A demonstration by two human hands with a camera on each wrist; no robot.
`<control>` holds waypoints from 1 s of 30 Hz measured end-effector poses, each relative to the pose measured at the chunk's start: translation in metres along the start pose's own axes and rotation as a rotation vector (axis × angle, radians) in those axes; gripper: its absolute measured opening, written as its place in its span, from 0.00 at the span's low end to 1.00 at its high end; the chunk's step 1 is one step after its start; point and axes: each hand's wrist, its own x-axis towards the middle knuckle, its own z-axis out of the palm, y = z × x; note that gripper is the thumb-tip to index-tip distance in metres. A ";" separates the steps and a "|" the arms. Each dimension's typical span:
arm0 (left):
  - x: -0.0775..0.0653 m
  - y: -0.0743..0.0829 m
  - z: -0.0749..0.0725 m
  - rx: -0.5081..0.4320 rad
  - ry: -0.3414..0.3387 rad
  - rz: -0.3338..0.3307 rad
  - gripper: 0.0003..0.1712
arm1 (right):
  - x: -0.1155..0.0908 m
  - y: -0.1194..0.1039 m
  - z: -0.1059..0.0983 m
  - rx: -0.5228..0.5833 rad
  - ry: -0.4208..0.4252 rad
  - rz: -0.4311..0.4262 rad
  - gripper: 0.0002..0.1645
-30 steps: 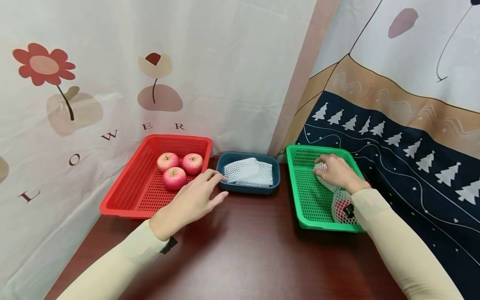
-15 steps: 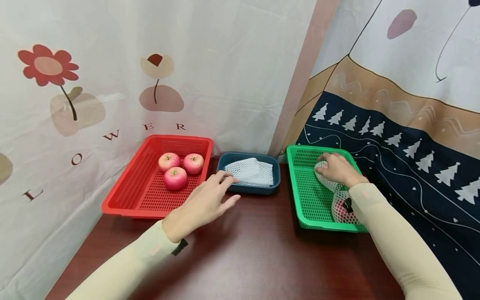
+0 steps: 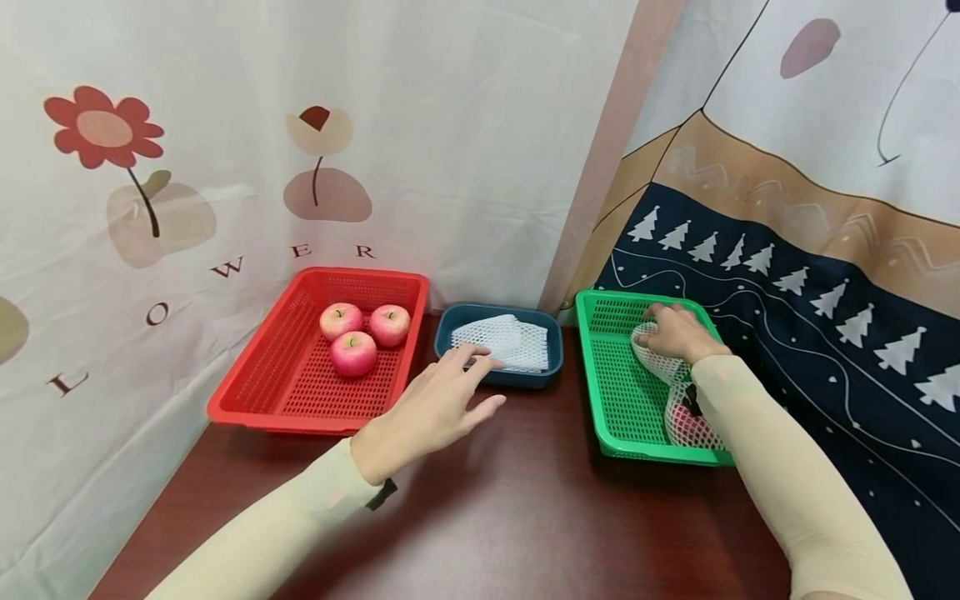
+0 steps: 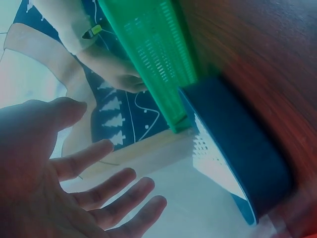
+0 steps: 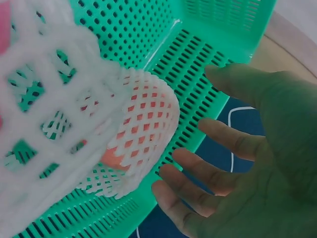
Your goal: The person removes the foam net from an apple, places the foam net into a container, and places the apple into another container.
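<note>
My right hand is over the green basket, with its fingers spread and relaxed. In the right wrist view, a gap shows between those fingers and an apple in a white foam net. A second netted apple lies nearer the basket's front, its net large in the right wrist view. My left hand hangs with loosely bent fingers in front of the dark blue tray, its fingertips overlapping the tray's edge. White foam nets lie flat in that tray. The left palm holds nothing.
A red basket at the left holds three bare apples, one of them this front apple. The brown tabletop runs along in front of the containers. Printed curtains hang close behind them.
My left hand has moved rightward, from beside the red basket to in front of the blue tray. The right hand has let go of the netted apple and drawn slightly away.
</note>
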 end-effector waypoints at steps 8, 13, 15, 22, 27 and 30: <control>0.005 0.010 0.005 -0.026 -0.023 0.009 0.31 | 0.008 0.002 0.001 -0.022 -0.031 0.035 0.44; 0.009 0.015 0.011 -0.016 -0.021 0.026 0.30 | 0.012 0.004 0.001 -0.032 -0.066 0.071 0.47; 0.011 0.017 0.014 -0.012 -0.027 0.028 0.30 | 0.013 0.005 0.002 -0.034 -0.078 0.083 0.48; 0.015 0.022 0.022 -0.037 -0.056 0.023 0.31 | 0.017 0.002 0.002 -0.061 -0.125 0.129 0.53; 0.017 0.025 0.028 -0.035 -0.058 0.030 0.31 | 0.017 -0.002 0.000 -0.089 -0.162 0.131 0.55; 0.018 0.027 0.030 -0.032 -0.063 0.030 0.31 | 0.018 -0.004 0.002 -0.101 -0.171 0.135 0.55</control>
